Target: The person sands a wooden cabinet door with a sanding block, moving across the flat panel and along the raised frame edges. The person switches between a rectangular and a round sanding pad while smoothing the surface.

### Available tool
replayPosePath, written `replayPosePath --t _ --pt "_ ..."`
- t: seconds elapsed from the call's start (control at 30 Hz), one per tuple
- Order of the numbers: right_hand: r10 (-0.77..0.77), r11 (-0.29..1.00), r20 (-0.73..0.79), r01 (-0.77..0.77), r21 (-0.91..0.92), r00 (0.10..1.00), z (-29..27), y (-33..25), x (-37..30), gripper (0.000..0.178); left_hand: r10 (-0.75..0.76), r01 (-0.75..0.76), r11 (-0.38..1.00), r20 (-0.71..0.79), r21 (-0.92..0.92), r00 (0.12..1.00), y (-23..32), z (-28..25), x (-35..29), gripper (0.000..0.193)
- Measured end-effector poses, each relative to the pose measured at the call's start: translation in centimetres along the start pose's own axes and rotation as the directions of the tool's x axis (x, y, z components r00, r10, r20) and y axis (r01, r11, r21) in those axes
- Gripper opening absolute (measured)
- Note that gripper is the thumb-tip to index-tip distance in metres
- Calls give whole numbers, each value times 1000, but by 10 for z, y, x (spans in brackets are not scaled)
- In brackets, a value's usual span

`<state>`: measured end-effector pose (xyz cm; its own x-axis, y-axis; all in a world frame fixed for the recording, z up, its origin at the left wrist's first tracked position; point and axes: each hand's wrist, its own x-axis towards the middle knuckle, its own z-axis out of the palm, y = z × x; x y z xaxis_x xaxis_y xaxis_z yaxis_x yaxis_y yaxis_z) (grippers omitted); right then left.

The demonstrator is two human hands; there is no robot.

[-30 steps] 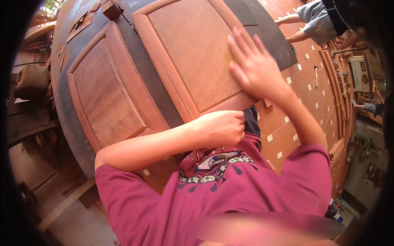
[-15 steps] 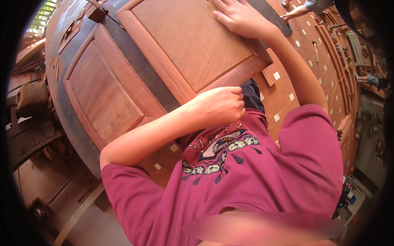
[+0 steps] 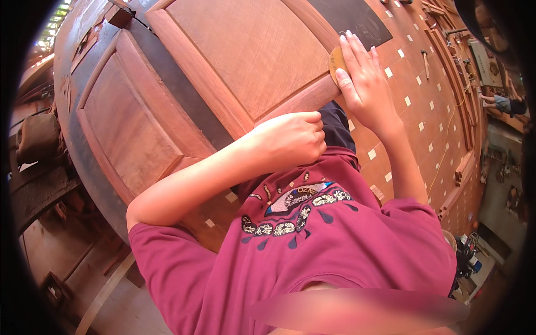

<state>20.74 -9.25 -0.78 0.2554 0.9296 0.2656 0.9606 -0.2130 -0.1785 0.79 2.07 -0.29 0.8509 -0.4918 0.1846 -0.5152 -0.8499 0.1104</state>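
Observation:
A framed wooden panel (image 3: 251, 61) lies before me, with a raised flat field and a moulded border. At its right near corner my right hand (image 3: 365, 84) holds a round yellow-brown sanding disc (image 3: 337, 60), fingers stretched along it and thumb against its face. The disc stands tilted at the frame's edge; whether it presses on the wood I cannot tell. My left hand (image 3: 298, 139) is closed in a fist by my waist, beside the panel's near edge, with nothing showing in it. A second, arched panel (image 3: 134, 117) lies to the left.
Both panels rest on a dark round-edged table (image 3: 192, 84). A wooden block (image 3: 119, 15) sits at the far left. On the tiled floor to the right are a hammer (image 3: 425, 64) and long wooden strips (image 3: 455, 72). Another person's hand (image 3: 489, 100) shows at the far right.
My right hand has moved with the sanding disc from the panel's face to its right edge, nearer to me. My left fist stays by my waist. The view has shifted slightly.

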Motion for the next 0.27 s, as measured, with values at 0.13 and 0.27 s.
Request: replayPosePath --t 0.13,0.27 --pt "4 998 -37 -2 70 999 6 3 7 57 -2 2 1000 24 6 1000 0 -1 0 8" --pt "13 980 -42 -4 198 999 16 9 30 58 -12 12 1000 25 -7 1000 0 0 0 7"
